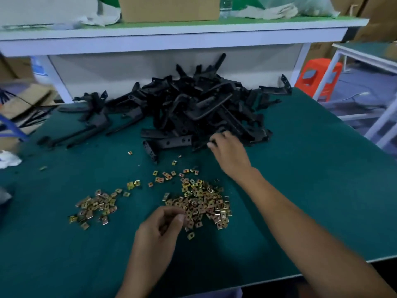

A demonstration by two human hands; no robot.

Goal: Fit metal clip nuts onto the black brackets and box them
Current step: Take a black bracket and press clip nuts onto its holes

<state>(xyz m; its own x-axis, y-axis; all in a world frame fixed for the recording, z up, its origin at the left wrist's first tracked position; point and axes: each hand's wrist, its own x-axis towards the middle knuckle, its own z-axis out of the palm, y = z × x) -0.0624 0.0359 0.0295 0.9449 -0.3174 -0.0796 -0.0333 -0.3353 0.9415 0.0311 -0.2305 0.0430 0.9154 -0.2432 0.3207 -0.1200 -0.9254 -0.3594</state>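
The right hand (227, 151) grips a bracket (200, 146) at the bracket heap's (193, 104) near edge. Nearer still, the left hand (163, 224) pinches among the nuts (204, 201); whether it has caught one I cannot tell. Draw one bracket out singly, untangled.

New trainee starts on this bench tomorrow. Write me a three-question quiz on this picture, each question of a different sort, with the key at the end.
1. True or false: the clip nuts sit in a tray.
2. Which hand is at the near edge of the pile of black brackets? A) left B) right
3. Fill in: the plastic stool beyond the table's right side is ___.
Key: 1 false, they lie loose on the green table. 2 B, the right hand; the left hand is at the clip nuts. 3 orange.
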